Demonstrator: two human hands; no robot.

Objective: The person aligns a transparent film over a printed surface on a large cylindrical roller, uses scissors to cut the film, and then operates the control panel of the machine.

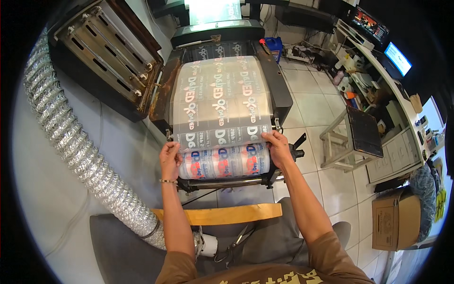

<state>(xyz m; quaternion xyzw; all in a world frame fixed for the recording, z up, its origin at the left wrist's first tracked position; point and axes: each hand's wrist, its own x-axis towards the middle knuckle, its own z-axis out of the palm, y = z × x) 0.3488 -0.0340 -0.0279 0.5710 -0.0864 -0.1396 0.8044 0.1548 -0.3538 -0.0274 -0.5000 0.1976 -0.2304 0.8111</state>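
A clear printed film [220,102] runs down over the machine's pale curved bed toward me, with rows of white and reddish lettering on it. My left hand [170,160] pinches the film's near left corner between thumb and fingers. At the near right corner my right hand [279,146] closes on the same film in the same way. Just below the held edge lies a film roll [224,166] printed in red and blue, across the front of the machine. The edge is stretched between both hands, above the roll. Whether the hands also touch the roll, I cannot tell.
A silver ribbed duct [78,146] curves down the left side. The printer's dark frame [279,85] flanks the bed, with a blue jug [273,47] behind. To the right stand a stool [362,132], a cluttered desk [402,113] and a cardboard box [395,220]. A yellowish strip [227,214] lies before me.
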